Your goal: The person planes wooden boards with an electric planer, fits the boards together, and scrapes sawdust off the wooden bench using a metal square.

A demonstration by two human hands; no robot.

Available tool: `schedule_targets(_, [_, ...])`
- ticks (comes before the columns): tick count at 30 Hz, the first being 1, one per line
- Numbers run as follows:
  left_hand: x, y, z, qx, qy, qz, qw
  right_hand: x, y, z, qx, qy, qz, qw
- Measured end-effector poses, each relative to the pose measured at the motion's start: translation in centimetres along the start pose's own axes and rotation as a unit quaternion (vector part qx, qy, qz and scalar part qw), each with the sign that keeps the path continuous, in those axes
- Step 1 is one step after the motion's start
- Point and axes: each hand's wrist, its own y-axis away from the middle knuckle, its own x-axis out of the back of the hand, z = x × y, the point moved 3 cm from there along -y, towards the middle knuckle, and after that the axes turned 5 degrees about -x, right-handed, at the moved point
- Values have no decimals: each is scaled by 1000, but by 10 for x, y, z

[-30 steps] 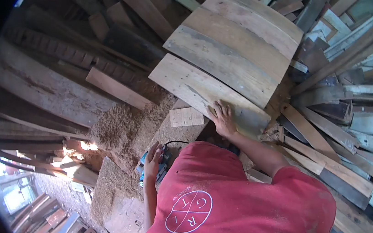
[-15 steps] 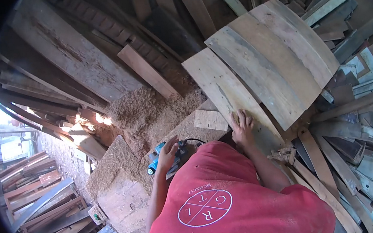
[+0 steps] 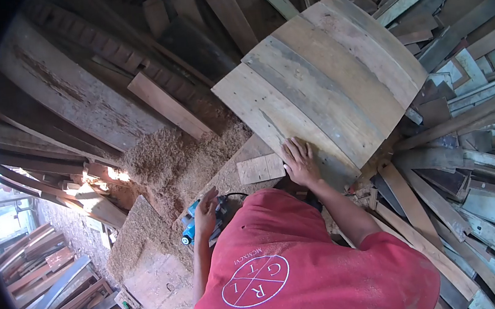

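My right hand (image 3: 300, 159) lies with its fingers spread flat on the lower end of a pale plank (image 3: 266, 100). That plank sits edge to edge with a row of several wider boards (image 3: 318, 76), with only a thin seam showing. My left hand (image 3: 205, 214) is raised over a teal power tool (image 3: 189, 229), its fingers stretched out and not wrapped round it. Part of the tool is hidden behind this hand and my red shirt (image 3: 307, 251). A small block of wood (image 3: 261, 169) lies between the two hands.
Wood shavings (image 3: 160, 161) are heaped beyond the sawdust-covered bench (image 3: 157, 274). Long timbers (image 3: 68, 83) lean at the upper left. Scrap wood (image 3: 472, 147) is piled on the right, and more boards (image 3: 58, 261) are stacked at the left. A switch box (image 3: 127, 302) is on the bench's left side.
The gap between the pale plank and the wider boards has closed, with my right hand still on the plank. My left hand stays by the tool. The whole view has shifted a little.
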Motion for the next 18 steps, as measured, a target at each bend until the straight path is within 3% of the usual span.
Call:
schedule_targets(7, [-14,-14,7,-14,-65,-23,998,2,-6,3,42,-17,-3,999])
schedule_targets(10, [-25,-23,30,-64,-80,-28,994,-4,-9,1,48,5,4,999])
schedule_targets(12, [-39,-33,50,-56,-321,-89,941,-4,-7,1,49,-10,21,999])
schedule_targets(13, [-55,-44,53,-58,-320,-92,941,-4,-7,3,46,-7,21,999])
schedule_targets(15, [-104,-62,59,-250,-513,-206,795,-6,-7,2,49,-27,25,998])
schedule_targets(18, [-137,-81,49,-296,-551,-240,743,-3,-7,1,43,-32,18,998])
